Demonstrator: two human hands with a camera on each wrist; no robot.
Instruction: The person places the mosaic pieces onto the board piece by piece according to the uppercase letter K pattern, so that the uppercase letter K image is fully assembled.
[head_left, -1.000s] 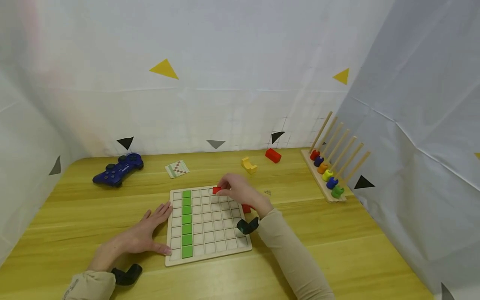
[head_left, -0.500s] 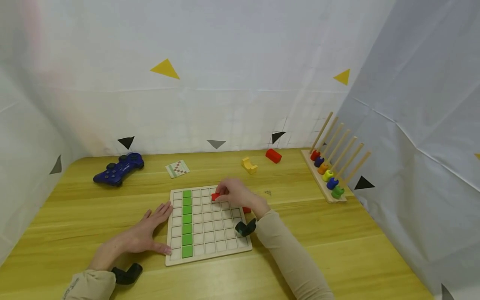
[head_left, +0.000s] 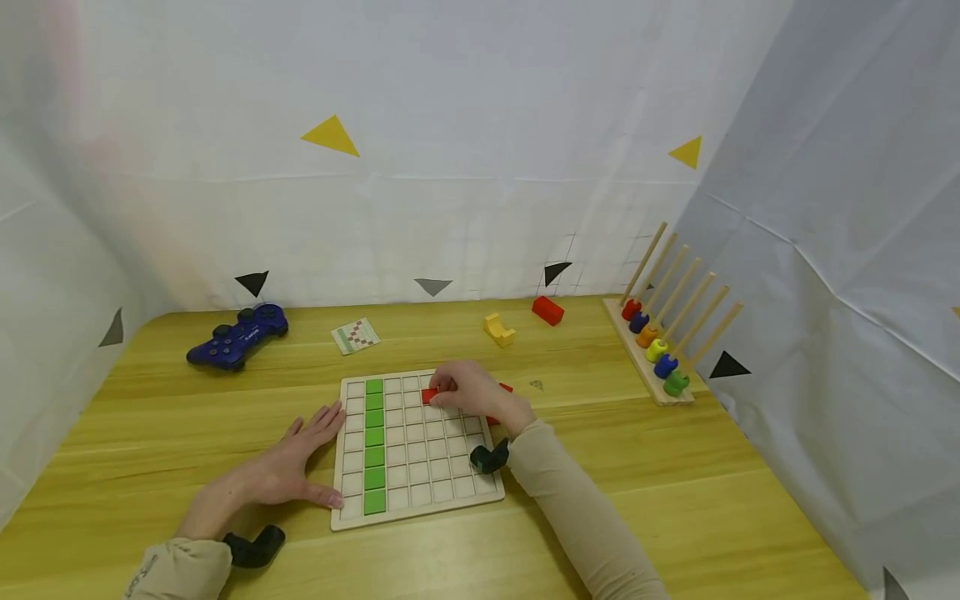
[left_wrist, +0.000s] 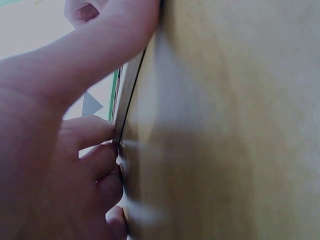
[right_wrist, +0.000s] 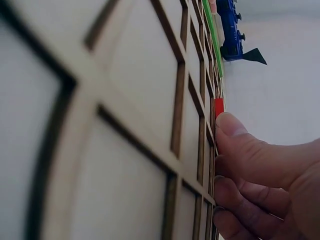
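Observation:
A wooden grid board (head_left: 417, 518) lies flat, with one column of green square tiles (head_left: 374, 436) set into its cells. My right hand (head_left: 472, 387) is over the upper part of the board and pinches a red square tile (head_left: 428, 396) in the second row from the far edge. The right wrist view has the thumb against that red tile (right_wrist: 218, 106), low at the board's surface. My left hand (head_left: 288, 468) rests on the table with fingers spread, thumb and fingertips at the board's left edge. Other red tiles (head_left: 492, 421) beside the board are partly hidden by my right wrist.
A patterned card (head_left: 356, 336) lies behind the board. At the back left is a blue game controller (head_left: 237, 337). A yellow arch block (head_left: 498, 330) and a red block (head_left: 548, 311) lie at the back. A peg rack with coloured pieces (head_left: 647, 354) stands at the right.
My right hand has moved the red tile slightly nearer, from the board's far row to the second row. My left hand has stayed at the board's left edge.

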